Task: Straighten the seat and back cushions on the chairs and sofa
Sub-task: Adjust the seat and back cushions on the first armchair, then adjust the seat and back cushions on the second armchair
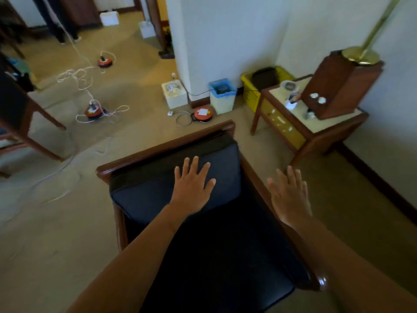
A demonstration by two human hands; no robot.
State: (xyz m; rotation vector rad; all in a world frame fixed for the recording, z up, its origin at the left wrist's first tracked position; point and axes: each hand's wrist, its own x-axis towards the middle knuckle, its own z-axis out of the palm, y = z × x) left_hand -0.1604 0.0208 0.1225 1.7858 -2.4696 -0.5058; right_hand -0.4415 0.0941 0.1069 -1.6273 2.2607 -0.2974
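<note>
A dark wooden armchair (167, 144) stands right below me. Its dark blue back cushion (144, 195) leans against the wooden backrest, and the black seat cushion (225, 256) fills the frame nearer to me. My left hand (194, 184) lies flat on the back cushion with fingers spread, holding nothing. My right hand (290, 195) hovers open over the chair's right armrest, fingers apart, apart from the cushion.
A wooden side table (320, 129) with a lamp base (340, 84) stands to the right. Bins (222, 96) and a yellow crate (250, 86) line the wall. Cable reels (203, 112) and loose cords lie on the carpet. Another chair (27, 123) stands at the left.
</note>
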